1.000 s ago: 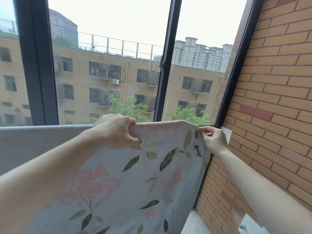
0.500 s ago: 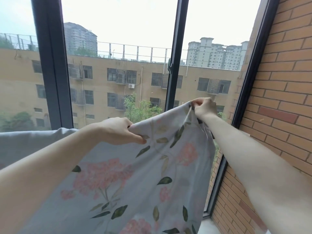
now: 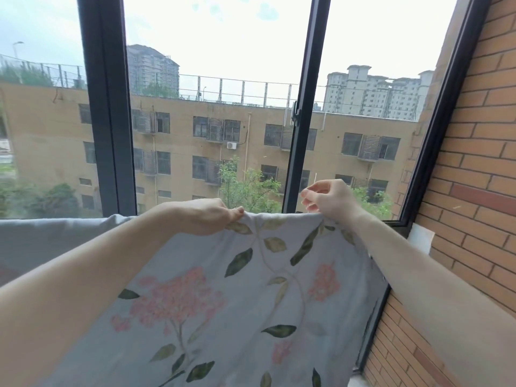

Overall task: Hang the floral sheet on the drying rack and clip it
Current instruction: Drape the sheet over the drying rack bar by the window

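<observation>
The right hand (image 3: 329, 201) had dropped from its raised pull, fingers loosely apart above the floral sheet (image 3: 251, 289)'s soft top edge; the left hand (image 3: 206, 219) still pinched it before the window (image 3: 303, 107).

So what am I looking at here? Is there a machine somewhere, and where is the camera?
No machine: these are a person's bare arms, filmed by a wide-angle camera worn on their head, looking forward and down. The left hand pinches the top edge of the floral sheet, pale cloth printed with pink flowers and green leaves. The right hand sits at the same edge with fingers loosely curled; whether it grips is hard to tell. Beyond is a dark-framed window, with a brick wall to the right. No rack or clip shows.
</observation>
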Demonstrator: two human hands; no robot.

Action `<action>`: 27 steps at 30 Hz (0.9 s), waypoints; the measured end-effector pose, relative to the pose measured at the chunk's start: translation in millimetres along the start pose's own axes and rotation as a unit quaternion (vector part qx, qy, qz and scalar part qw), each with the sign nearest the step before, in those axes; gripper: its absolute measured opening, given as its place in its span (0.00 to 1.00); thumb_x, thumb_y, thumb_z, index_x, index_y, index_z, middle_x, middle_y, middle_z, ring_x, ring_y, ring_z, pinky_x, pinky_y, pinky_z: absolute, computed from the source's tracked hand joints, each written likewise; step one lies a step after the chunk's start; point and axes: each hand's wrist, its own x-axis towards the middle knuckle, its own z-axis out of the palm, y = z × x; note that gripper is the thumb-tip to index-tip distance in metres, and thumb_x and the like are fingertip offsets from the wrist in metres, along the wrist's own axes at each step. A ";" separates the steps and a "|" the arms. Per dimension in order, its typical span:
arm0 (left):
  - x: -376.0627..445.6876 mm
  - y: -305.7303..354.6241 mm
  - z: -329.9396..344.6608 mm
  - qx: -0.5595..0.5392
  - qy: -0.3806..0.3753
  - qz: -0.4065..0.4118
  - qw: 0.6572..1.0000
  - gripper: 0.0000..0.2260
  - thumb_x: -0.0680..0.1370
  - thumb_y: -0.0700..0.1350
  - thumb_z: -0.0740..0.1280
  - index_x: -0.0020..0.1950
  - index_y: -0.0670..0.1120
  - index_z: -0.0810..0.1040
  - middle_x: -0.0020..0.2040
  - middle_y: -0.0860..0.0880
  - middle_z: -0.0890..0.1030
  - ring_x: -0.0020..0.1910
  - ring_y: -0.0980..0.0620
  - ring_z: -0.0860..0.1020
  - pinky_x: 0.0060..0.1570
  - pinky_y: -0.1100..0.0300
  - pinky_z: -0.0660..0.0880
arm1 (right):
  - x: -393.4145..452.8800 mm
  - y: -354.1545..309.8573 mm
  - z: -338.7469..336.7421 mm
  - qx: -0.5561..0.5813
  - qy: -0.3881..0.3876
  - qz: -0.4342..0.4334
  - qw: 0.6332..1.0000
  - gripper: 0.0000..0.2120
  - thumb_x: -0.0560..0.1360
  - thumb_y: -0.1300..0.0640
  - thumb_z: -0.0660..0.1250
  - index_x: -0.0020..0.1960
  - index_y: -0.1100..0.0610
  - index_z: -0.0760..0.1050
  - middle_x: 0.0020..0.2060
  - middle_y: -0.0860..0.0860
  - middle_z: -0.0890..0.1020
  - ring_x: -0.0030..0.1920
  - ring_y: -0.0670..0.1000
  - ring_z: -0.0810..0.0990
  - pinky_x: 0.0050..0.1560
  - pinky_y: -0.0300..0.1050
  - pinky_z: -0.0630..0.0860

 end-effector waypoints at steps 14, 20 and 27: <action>11.5 17.7 -35.7 0.071 0.102 0.028 0.992 0.23 0.86 0.60 0.58 0.44 0.49 0.86 0.46 0.48 0.85 0.46 0.48 0.81 0.50 0.53 0.79 | -31.9 -4.0 28.1 -0.193 0.051 -0.095 0.975 0.27 0.84 0.40 0.56 0.32 0.56 0.68 0.28 0.50 0.76 0.34 0.54 0.75 0.35 0.47 0.65; 27.2 32.1 -49.3 0.137 0.262 0.023 0.955 0.21 0.86 0.60 0.57 0.44 0.52 0.83 0.42 0.51 0.81 0.39 0.51 0.78 0.35 0.58 0.70 | -32.7 -6.2 40.2 -0.164 0.069 -0.085 0.980 0.25 0.85 0.40 0.52 0.36 0.54 0.70 0.33 0.51 0.79 0.39 0.56 0.77 0.38 0.50 0.66; 63.2 15.4 2.6 0.104 -0.052 -0.060 0.991 0.18 0.82 0.59 0.65 0.58 0.45 0.80 0.52 0.49 0.82 0.49 0.50 0.81 0.48 0.58 0.78 | -34.4 12.5 38.2 -0.156 0.087 -0.075 0.981 0.30 0.83 0.43 0.59 0.26 0.55 0.66 0.25 0.50 0.74 0.31 0.56 0.75 0.35 0.47 0.68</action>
